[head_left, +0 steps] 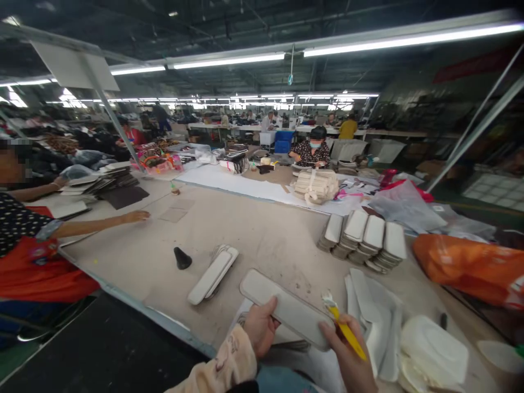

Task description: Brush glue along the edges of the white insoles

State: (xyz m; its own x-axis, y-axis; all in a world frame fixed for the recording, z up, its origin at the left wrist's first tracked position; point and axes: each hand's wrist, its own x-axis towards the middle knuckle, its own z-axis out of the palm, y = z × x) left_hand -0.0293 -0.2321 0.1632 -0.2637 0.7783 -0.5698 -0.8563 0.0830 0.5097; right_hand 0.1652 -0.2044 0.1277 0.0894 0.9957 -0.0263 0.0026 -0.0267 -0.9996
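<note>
My left hand point(262, 327) grips the long edge of a pale oblong panel point(286, 305) with rounded corners, thumb on top. In my right hand point(350, 349) is a brush point(346, 330) with a yellow handle, its bristles pointing up and away from me. The fingers of that hand also touch the panel's near right end. The panel is held tilted above the table, over some dark-edged pieces lying under it. A short stack of similar panels point(215, 275) lies to the left, beside a black cone-shaped object point(182, 258).
Several panel stacks point(364, 234) stand at the right, near loose white pieces point(372, 311), a white container point(434, 349) and an orange bag point(470, 267). At the left a co-worker's arm point(102, 222) reaches over the table point(266, 229). A bundled pile point(315, 185) sits at the back.
</note>
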